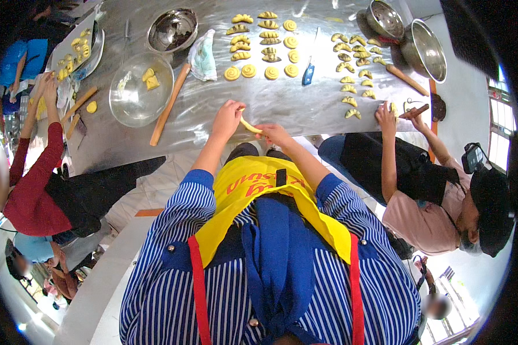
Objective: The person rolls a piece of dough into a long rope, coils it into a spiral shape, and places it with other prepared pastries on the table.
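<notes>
A thin strip of yellow dough (250, 125) stretches between my hands, just over the near edge of the metal table (224, 92). My left hand (228, 119) pinches its upper end. At the lower right end, my right hand (275, 134) grips it with the fingertips. Beyond my hands lie rows of shaped dough pieces: flat spirals (232, 73) nearest me, and dark-striped crescents (269, 35) farther off. A blue-handled knife (309, 73) rests to the right of the spirals.
Left of my hands are a wooden rolling pin (169, 105), a clear bowl (120, 103) with dough lumps and a crumpled cloth (203, 56). A co-worker's hands (386, 116) work at the right, beside small crescents (349, 89). Another person's hands (47, 88) reach to a tray at the left.
</notes>
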Action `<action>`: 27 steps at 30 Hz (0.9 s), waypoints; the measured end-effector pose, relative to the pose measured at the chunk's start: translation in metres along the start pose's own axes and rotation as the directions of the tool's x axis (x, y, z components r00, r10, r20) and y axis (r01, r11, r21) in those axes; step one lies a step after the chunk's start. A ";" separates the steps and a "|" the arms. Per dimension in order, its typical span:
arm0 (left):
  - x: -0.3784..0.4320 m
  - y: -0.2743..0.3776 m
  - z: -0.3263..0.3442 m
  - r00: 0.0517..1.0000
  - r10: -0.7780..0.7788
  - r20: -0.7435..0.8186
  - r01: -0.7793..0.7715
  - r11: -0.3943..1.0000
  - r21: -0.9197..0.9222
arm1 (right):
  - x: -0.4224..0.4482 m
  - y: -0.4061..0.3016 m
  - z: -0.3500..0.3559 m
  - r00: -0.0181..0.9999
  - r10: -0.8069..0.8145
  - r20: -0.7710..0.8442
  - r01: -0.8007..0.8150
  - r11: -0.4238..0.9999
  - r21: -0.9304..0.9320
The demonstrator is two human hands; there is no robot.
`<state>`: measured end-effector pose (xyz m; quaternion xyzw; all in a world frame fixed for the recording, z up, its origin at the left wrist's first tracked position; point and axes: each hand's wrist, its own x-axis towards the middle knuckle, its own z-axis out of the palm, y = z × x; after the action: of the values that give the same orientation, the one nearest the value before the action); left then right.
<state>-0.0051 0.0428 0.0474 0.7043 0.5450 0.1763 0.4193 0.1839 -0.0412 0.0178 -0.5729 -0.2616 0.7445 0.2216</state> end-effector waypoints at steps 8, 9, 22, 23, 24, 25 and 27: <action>-0.002 -0.006 -0.009 0.987 0.150 0.055 -0.154 0.985 0.073 | 0.023 -0.027 -0.026 0.919 -0.319 -0.230 0.107 0.767 -0.633; -0.001 -0.008 -0.010 0.985 0.153 0.075 -0.158 0.985 0.069 | 0.024 -0.035 -0.027 0.921 -0.317 -0.226 0.107 0.764 -0.636; -0.010 -0.008 -0.014 0.933 0.343 0.110 -0.359 0.906 0.223 | 0.081 -0.120 -0.044 0.974 -0.220 -0.044 0.074 0.502 -0.862; -0.012 -0.003 -0.014 0.933 0.343 0.111 -0.359 0.907 0.221 | 0.086 -0.124 -0.038 0.983 -0.181 -0.024 0.064 0.466 -0.882; -0.015 0.000 -0.016 0.951 0.270 0.151 -0.301 0.921 0.246 | 0.089 -0.128 -0.028 0.983 -0.180 -0.022 0.066 0.467 -0.882; -0.016 0.003 -0.019 0.962 0.196 0.190 -0.243 0.931 0.272 | 0.092 -0.132 -0.019 0.980 -0.189 -0.062 0.032 0.462 -0.886; -0.018 -0.006 -0.019 0.961 0.213 0.176 -0.252 0.937 0.242 | 0.094 -0.141 0.001 0.976 -0.197 -0.097 0.004 0.457 -0.889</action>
<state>-0.0287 0.0346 0.0575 0.8241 0.4439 0.0987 0.3376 0.1638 0.1257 0.0389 -0.6547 -0.6206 0.4296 -0.0399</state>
